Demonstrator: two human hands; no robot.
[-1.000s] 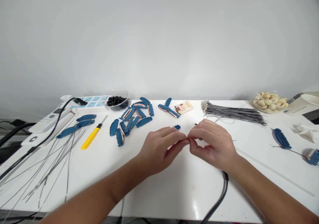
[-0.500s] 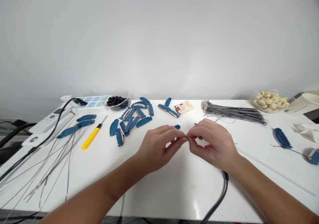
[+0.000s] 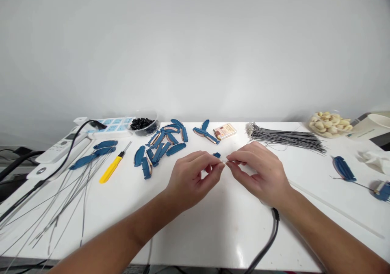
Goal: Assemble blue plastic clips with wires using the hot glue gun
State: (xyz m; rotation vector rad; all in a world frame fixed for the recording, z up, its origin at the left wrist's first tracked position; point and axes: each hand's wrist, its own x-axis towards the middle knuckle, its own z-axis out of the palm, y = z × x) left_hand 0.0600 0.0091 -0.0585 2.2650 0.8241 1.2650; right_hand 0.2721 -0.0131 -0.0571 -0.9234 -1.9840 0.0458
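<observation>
My left hand (image 3: 195, 178) and my right hand (image 3: 262, 174) meet above the middle of the white table, thumb and forefinger pinched in each. A thin dark wire (image 3: 229, 161) spans the small gap between the fingertips; the rest of it is mostly hidden by the fingers. Just behind the fingertips a small blue plastic piece (image 3: 216, 155) shows on the table. A heap of curved blue plastic pieces (image 3: 163, 144) lies left of my hands. Beyond my right hand rests a bundle of dark wires (image 3: 286, 138) with pale connector ends.
A yellow-handled screwdriver (image 3: 111, 169), loose grey wires (image 3: 70, 196) and a power strip (image 3: 55, 150) lie left. At the back stand a bowl of black parts (image 3: 143, 125), a small box (image 3: 224, 131) and a bowl of cream-coloured pieces (image 3: 329, 124). A black cable (image 3: 269, 241) crosses the front edge.
My fingertips, pressed together before, have parted slightly, and the thin wire now shows between them. The things on the table stay put.
</observation>
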